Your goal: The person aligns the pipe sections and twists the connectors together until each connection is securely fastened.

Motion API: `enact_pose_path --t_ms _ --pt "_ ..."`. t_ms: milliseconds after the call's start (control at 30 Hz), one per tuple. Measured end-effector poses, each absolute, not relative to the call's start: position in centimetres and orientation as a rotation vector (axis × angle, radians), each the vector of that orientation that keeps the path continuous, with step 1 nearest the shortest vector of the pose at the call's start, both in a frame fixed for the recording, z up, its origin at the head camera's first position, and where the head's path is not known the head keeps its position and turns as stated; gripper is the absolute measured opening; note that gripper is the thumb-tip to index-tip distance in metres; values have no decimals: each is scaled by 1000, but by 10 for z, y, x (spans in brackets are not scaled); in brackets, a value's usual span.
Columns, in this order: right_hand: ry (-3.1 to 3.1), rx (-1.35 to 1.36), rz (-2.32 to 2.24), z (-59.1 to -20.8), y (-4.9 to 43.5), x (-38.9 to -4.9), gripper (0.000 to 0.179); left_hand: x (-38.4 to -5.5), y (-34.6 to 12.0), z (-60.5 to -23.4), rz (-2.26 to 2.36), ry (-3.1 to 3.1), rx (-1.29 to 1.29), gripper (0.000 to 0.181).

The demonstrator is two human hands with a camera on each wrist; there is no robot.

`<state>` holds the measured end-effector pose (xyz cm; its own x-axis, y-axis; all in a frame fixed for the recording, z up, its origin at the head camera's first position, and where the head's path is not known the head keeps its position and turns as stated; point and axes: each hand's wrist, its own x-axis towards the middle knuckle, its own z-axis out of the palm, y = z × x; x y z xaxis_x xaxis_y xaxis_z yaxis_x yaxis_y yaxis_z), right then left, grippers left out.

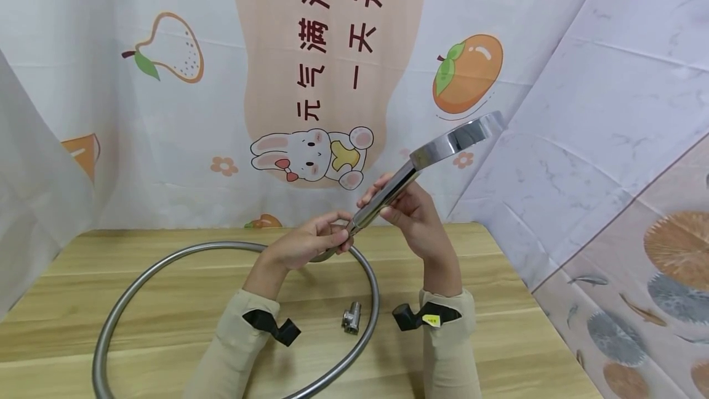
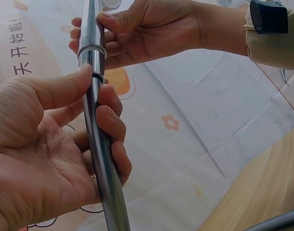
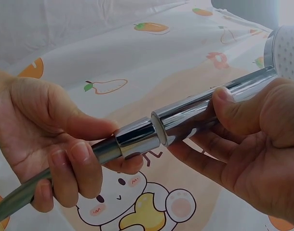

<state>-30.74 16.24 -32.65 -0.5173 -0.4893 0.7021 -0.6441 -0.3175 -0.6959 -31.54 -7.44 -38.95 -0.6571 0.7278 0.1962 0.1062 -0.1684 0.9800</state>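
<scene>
My right hand (image 1: 421, 217) holds the handle of a chrome shower head (image 1: 451, 145), which tilts up to the right. The end of a grey metal shower hose (image 1: 131, 283) is gripped by my left hand (image 1: 304, 242), thumb and fingers curled round it. In the right wrist view, the hose's chrome end nut (image 3: 137, 137) meets the bottom of the handle (image 3: 188, 115), a visible seam between them. How far the nut sits on the thread is hidden. The rest of the hose loops over the table.
A small chrome valve fitting (image 1: 351, 318) lies on the wooden table (image 1: 498, 337) inside the hose loop, between my forearms. Printed cloth (image 1: 183, 159) hangs behind the table and along its sides. A black strap-on mount (image 1: 272, 326) sits on each wrist.
</scene>
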Motion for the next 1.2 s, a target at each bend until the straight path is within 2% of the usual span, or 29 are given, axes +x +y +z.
enact_pose_path --t_ms 133,333,567,1200 --pt "-1768 1462 1949 -326 163 -307 28 -315 -74 -388 1891 1659 944 32" --pt "-1778 1444 1937 -325 164 -306 26 -315 -73 -388 1908 1653 965 30" --pt "-1769 1441 1951 -325 164 -304 27 -316 -73 -389 1882 1668 1024 43" --pt "-1717 1485 1944 -322 163 -305 26 -316 -74 -387 1925 1662 981 35"
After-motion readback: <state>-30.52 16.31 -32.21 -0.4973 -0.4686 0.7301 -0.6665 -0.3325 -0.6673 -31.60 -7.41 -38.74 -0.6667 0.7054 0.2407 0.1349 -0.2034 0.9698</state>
